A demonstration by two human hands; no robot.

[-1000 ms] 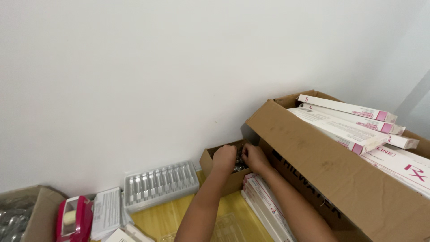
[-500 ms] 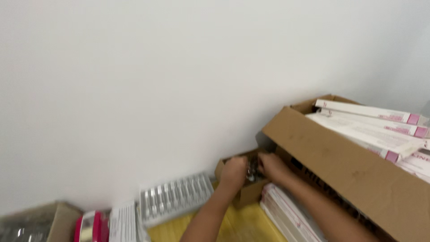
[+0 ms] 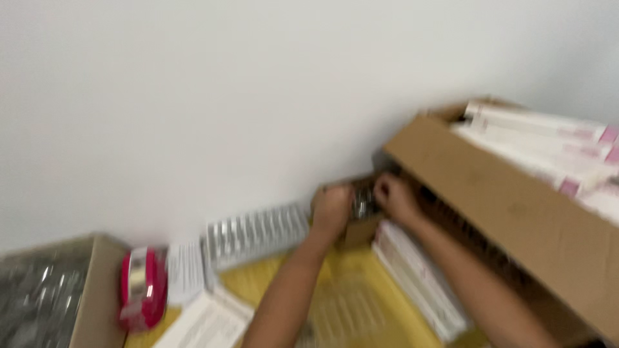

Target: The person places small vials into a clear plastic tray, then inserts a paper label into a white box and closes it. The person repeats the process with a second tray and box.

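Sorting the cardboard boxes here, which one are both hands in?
The small brown box against the wall, between the big carton of white packs and the far-left box.

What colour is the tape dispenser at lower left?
Bright pink-red; the tape dispenser shows, blurred, in the head view.

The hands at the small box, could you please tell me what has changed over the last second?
Little visibly changed. Both the left hand and right hand remain in the small brown box by the wall, and only the view has drifted. The large carton stays put.
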